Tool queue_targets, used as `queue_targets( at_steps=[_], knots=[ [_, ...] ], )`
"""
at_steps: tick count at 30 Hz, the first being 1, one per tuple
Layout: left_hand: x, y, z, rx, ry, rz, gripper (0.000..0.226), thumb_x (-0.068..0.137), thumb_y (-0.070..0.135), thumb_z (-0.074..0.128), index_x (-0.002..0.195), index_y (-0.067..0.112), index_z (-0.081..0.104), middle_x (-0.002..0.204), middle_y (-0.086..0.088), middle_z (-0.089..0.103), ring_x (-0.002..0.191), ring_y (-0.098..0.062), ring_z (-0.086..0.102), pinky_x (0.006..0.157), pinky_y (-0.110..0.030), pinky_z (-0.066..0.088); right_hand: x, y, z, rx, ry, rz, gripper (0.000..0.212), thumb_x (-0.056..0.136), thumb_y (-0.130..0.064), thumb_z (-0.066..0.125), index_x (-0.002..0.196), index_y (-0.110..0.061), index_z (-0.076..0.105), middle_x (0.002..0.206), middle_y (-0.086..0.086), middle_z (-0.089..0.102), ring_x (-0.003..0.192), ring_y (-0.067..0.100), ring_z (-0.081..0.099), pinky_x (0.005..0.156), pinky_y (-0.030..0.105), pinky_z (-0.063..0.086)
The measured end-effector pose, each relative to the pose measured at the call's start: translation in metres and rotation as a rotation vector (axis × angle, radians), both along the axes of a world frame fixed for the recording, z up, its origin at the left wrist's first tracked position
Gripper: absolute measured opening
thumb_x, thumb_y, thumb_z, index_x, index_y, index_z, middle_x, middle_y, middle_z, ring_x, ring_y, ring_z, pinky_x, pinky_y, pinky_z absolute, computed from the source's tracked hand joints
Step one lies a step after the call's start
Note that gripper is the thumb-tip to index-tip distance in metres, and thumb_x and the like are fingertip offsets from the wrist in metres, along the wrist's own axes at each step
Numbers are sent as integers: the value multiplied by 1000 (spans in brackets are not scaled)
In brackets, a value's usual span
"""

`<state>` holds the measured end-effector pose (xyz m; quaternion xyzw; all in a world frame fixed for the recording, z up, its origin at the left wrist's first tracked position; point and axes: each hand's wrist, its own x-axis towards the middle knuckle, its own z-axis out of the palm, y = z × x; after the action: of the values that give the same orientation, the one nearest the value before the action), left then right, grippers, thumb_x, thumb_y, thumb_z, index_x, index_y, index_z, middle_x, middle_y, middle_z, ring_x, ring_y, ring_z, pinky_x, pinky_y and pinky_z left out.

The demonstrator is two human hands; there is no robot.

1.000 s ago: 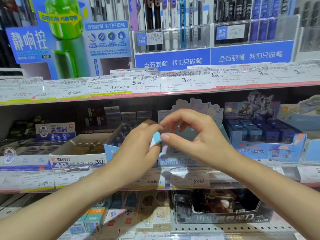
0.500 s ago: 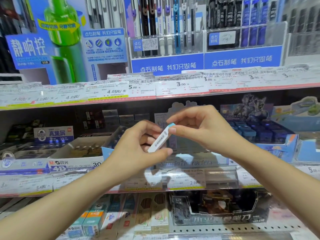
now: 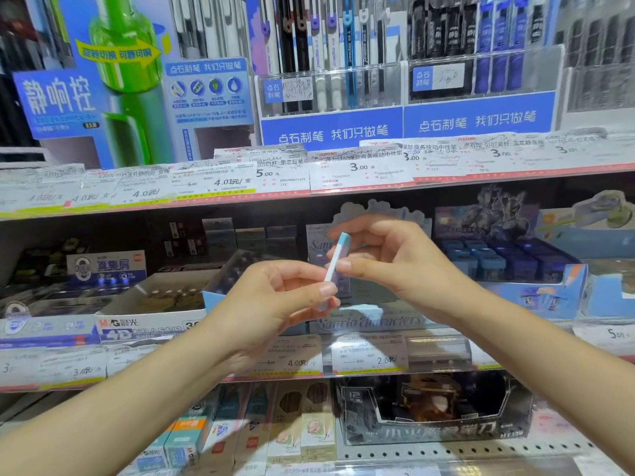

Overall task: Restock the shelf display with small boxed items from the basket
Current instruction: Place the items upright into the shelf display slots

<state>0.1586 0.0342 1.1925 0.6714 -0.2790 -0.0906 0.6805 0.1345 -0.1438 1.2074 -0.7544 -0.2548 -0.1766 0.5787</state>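
Left hand (image 3: 275, 300) and right hand (image 3: 388, 259) both pinch one small box (image 3: 335, 261) — tilted; before shelf (image 3: 343, 372).

Green pen poster (image 3: 130, 73) at upper left, clear racks of hanging pens (image 3: 330, 53) above blue banners (image 3: 477, 120), price labels (image 3: 357, 168) along the shelf edge, white eraser carton (image 3: 147, 326), dark display box (image 3: 433, 417) on the lowest shelf

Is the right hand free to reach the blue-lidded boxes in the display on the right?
Probably not yet: the right hand pinches the small white box that the left hand also holds. Nothing blocks the blue-lidded boxes.
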Motion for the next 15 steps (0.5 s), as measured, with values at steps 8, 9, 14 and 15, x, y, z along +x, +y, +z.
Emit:
queue_targets(
  at_steps=[8, 9, 14, 15],
  knots=[
    [19, 17, -10, 690, -1164, 386, 53, 71, 50, 58, 117, 22, 50, 102, 0, 57, 95, -15, 49, 81, -32, 44, 16, -15, -1, -164, -111, -230, 39, 77, 3, 66, 98, -27, 54, 90, 15, 60, 67, 7, 57, 74, 22, 50],
    [19, 18, -11, 797, -1188, 381, 63, 68, 56, 55, 123, 25, 43, 107, 0, 55, 99, -17, 46, 82, -38, 43, 18, -15, -3, -192, -124, -260, 39, 77, 3, 65, 93, -30, 53, 88, 13, 59, 65, 5, 56, 70, 18, 48],
    [16, 22, -8, 1056, -1158, 259, 100, 55, 75, 51, 140, 26, 31, 130, 7, 47, 118, -12, 37, 97, -37, 33, 29, -15, -14, -201, -151, -312, 37, 78, 1, 67, 87, -32, 52, 86, 8, 55, 67, 7, 54, 69, 15, 47],
    [15, 22, -6, 1094, -1111, 228, 104, 54, 77, 51, 143, 28, 27, 137, 10, 41, 124, -10, 34, 102, -36, 29, 32, -15, -15, -211, -157, -317, 38, 78, 1, 67, 86, -33, 52, 86, 8, 56, 68, 7, 54, 70, 16, 48]
  ],
)
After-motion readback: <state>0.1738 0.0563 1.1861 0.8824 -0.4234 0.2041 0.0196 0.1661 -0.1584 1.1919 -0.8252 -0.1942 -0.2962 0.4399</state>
